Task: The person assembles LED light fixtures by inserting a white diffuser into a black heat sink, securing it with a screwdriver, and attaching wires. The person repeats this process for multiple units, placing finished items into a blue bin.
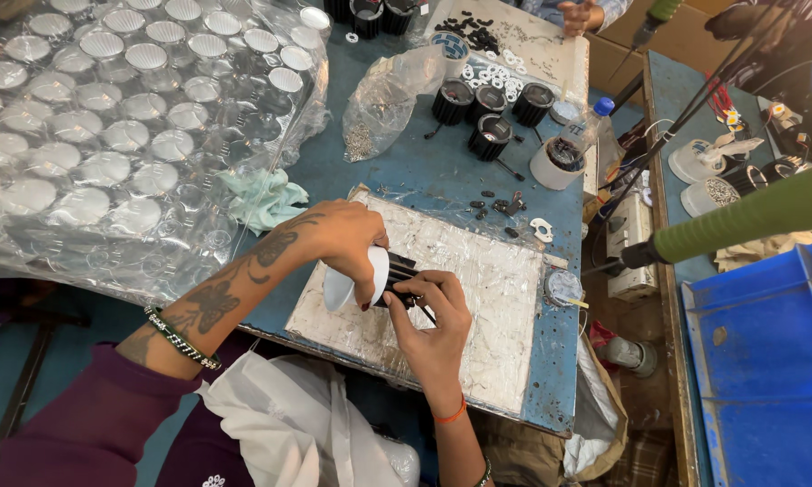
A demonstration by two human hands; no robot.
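Gripping a small, light, rigid white-rimmed black ribbed lamp housing point(383, 280), the left hand point(347, 239) clamps its rim while the right hand point(433, 311) pinches its finned body, likely firm yet scratchable

A bare stretch of the white plastic-wrapped work board point(478, 298) lies open right of both hands. Beyond it, small black screws point(500, 207), ribbed black cylindrical housings point(478, 113) and a crumpled clear plastic bag point(383, 99) crowd the blue tabletop point(424, 171); bagged trays of clear reflector cups point(117, 135) block the left.
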